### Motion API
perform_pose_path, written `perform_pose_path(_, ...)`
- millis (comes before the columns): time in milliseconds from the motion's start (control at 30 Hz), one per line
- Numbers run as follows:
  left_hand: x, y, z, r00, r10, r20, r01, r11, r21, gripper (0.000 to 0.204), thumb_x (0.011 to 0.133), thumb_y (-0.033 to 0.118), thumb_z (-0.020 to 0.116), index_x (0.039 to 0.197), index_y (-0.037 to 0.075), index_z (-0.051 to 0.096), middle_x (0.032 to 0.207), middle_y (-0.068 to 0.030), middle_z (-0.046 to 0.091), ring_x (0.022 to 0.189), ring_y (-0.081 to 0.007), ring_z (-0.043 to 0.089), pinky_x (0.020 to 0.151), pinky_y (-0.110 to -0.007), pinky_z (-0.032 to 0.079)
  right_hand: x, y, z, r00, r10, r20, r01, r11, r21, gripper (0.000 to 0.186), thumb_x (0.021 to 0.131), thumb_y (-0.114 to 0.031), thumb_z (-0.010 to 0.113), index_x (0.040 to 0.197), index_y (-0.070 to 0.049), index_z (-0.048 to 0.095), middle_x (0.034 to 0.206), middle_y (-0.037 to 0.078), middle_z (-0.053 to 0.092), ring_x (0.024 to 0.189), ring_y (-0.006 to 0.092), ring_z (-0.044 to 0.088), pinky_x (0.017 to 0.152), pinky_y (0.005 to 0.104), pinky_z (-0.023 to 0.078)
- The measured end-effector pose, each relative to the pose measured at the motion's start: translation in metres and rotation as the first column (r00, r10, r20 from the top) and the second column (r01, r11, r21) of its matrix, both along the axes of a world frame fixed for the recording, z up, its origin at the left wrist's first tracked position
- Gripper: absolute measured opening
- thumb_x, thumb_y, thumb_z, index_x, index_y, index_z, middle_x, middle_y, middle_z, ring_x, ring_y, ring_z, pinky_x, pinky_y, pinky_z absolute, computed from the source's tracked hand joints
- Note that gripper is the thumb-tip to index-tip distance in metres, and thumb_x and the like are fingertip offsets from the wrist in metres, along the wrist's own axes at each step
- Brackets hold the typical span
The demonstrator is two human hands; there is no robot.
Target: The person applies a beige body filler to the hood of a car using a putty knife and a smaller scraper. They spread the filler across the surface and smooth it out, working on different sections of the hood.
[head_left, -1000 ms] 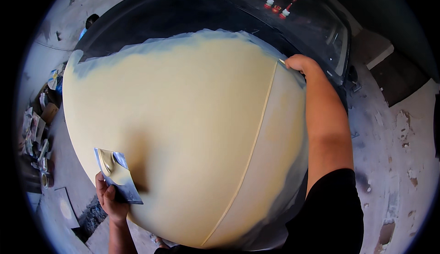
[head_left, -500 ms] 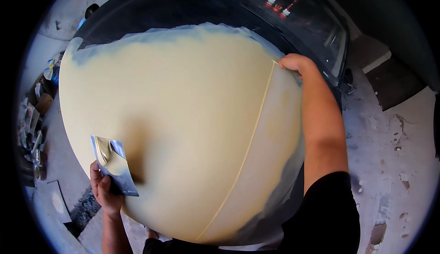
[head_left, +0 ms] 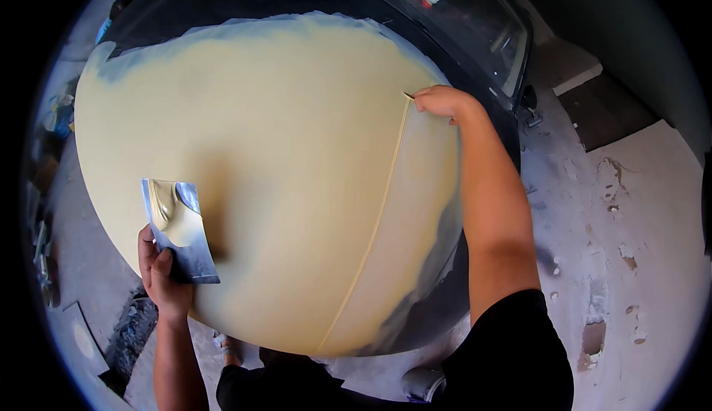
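A car hood (head_left: 282, 151) fills most of the view, coated almost edge to edge in smooth, pale cream body filler, with dark bare paint showing only along the far rim and the lower right edge. A thin raised ridge of filler (head_left: 374, 226) runs from the right hand down toward the near edge of the hood, splitting the wide cream field on its left from a narrower, slightly greyer band on its right.

The left hand (head_left: 165, 270) sits at the near left edge of the hood, fingers clenched around the bottom of a flat metal spreader (head_left: 178, 229). The blade rises just above the hand and carries a smear of cream filler on its upper face.

The right hand (head_left: 443, 103) is stretched to the far end of the ridge, fingers curled shut and pinching something small against the hood; what it grips is too small to tell.
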State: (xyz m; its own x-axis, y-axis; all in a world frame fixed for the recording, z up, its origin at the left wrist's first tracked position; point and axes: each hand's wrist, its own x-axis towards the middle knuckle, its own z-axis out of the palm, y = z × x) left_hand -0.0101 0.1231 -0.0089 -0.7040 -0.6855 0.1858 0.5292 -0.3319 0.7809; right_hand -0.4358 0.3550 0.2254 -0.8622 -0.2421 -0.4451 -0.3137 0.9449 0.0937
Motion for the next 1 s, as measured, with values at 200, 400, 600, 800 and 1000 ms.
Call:
perform_pose_path(200,-0.001,-0.002,-0.002,0.999,-0.027,-0.023,0.027,0.999,-0.019,0.047,0.085,0.014,0.048,0.127,-0.005,0.041,0.118,-0.0121,0.055,0.109,-0.0177,0.051,0.097,-0.03,0.038,0.058,0.003,-0.006,0.997,0.004,0.078,0.0,0.999,-0.041,0.052,0.073,-0.028,0.051,0.125,-0.024,0.058,0.133,0.004,0.05,0.117,0.0246,0.045,0.088,0.0453,0.041)
perform_pose_path(400,-0.008,0.002,0.004,0.999,-0.045,-0.015,0.044,0.998,-0.034,0.046,0.084,0.012,0.044,0.128,-0.003,0.042,0.117,-0.0101,0.053,0.108,-0.0172,0.05,0.095,-0.031,0.04,0.097,0.024,-0.027,0.998,0.034,0.048,-0.026,0.986,-0.164,0.046,0.076,-0.025,0.052,0.12,-0.012,0.061,0.117,0.01,0.059,0.108,0.0248,0.053,0.089,0.0363,0.042)
perform_pose_path(600,-0.007,-0.002,0.004,0.999,-0.031,0.005,0.032,0.998,-0.054,0.045,0.083,0.007,0.041,0.126,-0.005,0.044,0.117,-0.0102,0.054,0.108,-0.0163,0.049,0.098,-0.029,0.035,0.165,0.024,-0.042,0.999,0.016,-0.035,-0.02,0.991,-0.133,0.039,0.082,-0.028,0.049,0.115,-0.012,0.063,0.112,0.009,0.062,0.103,0.0295,0.056,0.093,0.0365,0.043)
perform_pose_path(800,-0.01,-0.003,0.0,0.999,-0.039,-0.006,0.039,0.996,-0.079,0.043,0.082,0.005,0.041,0.124,-0.005,0.046,0.115,-0.0094,0.055,0.106,-0.0147,0.048,0.097,-0.026,0.032,0.237,0.031,-0.048,0.995,-0.035,-0.092,0.025,0.994,-0.106,0.052,0.084,-0.026,0.049,0.135,-0.016,0.051,0.135,0.006,0.046,0.122,0.0292,0.044,0.102,0.0375,0.038)
perform_pose_path(1000,-0.012,-0.002,0.002,1.0,-0.024,-0.003,0.023,0.992,-0.122,0.04,0.084,0.005,0.04,0.121,-0.004,0.049,0.112,-0.008,0.055,0.104,-0.0131,0.046,0.094,-0.025,0.032,0.301,0.04,-0.064,0.986,-0.05,-0.157,0.035,0.994,-0.101,0.051,0.085,-0.026,0.048,0.136,-0.021,0.05,0.137,-0.001,0.045,0.12,0.029,0.042,0.104,0.0438,0.036)
